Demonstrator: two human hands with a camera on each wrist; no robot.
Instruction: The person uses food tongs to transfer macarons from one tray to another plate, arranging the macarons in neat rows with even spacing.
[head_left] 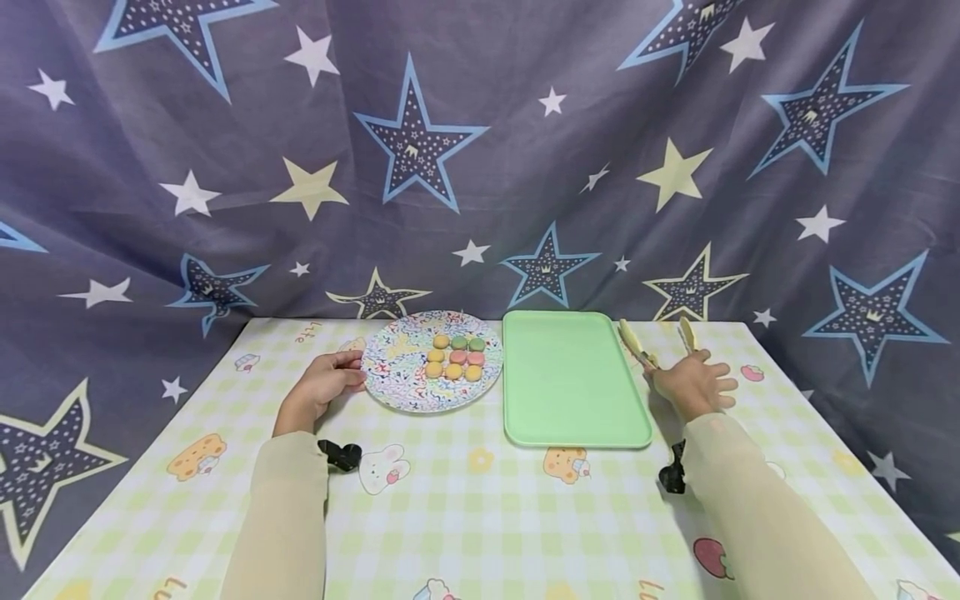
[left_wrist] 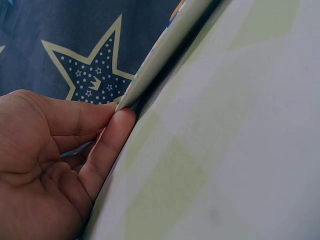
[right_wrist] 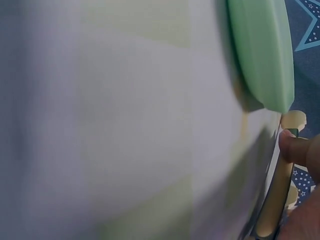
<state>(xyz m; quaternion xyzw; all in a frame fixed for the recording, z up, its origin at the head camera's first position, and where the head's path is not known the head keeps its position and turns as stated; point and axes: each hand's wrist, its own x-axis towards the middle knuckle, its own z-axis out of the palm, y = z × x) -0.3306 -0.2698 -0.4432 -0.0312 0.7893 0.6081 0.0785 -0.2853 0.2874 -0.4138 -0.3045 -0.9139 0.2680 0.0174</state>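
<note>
My left hand (head_left: 324, 385) pinches the left rim of a round, colour-speckled plate (head_left: 401, 387). Up close in the left wrist view, the fingers (left_wrist: 112, 135) meet at the plate's pale edge (left_wrist: 155, 65), just above the cloth. Several small macarons (head_left: 453, 357), yellow, green and pink, sit in rows on the plate's right half. My right hand (head_left: 693, 385) is at gold tongs (head_left: 632, 337), with its fingers spread to the right. In the right wrist view its thumb (right_wrist: 292, 145) touches one gold arm of the tongs (right_wrist: 275, 200); the hand hides part of them.
A light green rectangular tray (head_left: 573, 379) lies between the plate and the tongs, close to the plate's right rim. Beneath everything is a green-checked tablecloth (head_left: 480, 517) with cartoon prints. A dark star-patterned curtain (head_left: 495, 208) hangs right behind the table's far edge.
</note>
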